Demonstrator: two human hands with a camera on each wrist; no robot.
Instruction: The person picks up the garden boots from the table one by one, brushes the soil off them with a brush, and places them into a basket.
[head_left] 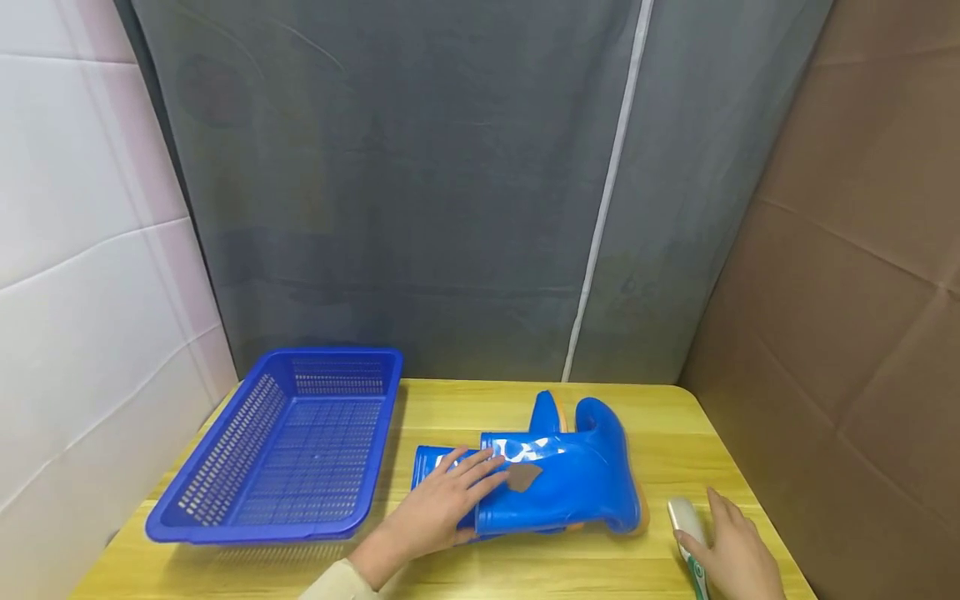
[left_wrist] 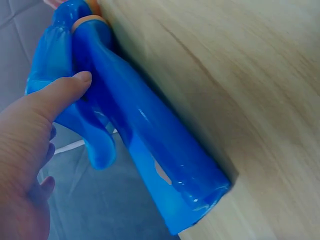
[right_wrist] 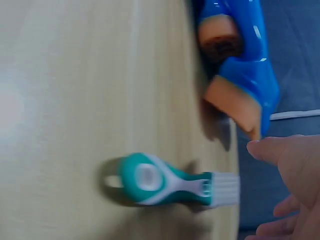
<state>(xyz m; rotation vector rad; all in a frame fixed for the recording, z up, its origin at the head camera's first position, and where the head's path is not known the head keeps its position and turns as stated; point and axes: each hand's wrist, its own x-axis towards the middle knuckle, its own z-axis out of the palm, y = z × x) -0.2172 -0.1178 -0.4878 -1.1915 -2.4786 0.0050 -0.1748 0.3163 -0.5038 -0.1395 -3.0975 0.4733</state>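
Two blue rain boots with orange soles lie on their sides. The upper boot (head_left: pixel 577 496) rests over the lower boot (head_left: pixel 425 462) and hides much of it. On the upper boot's shaft is a brown patch (head_left: pixel 525 477). My left hand (head_left: pixel 442 500) rests across the tops of the shafts with fingers extended, and its thumb (left_wrist: pixel 75 87) lies against the blue rubber. At the right, a brush (head_left: pixel 686 521) with a green and white handle lies on the table. My right hand (head_left: pixel 738 554) hovers beside it, fingers loose, holding nothing; in the right wrist view a gap separates them.
A blue plastic basket (head_left: pixel 367 492) with mesh walls stands on the left of the wooden table (head_left: pixel 465 404). A grey curtain (head_left: pixel 420 208) closes off the back. White cloth (head_left: pixel 82 275) hangs at the left, brown cloth (head_left: pixel 847 317) at the right.
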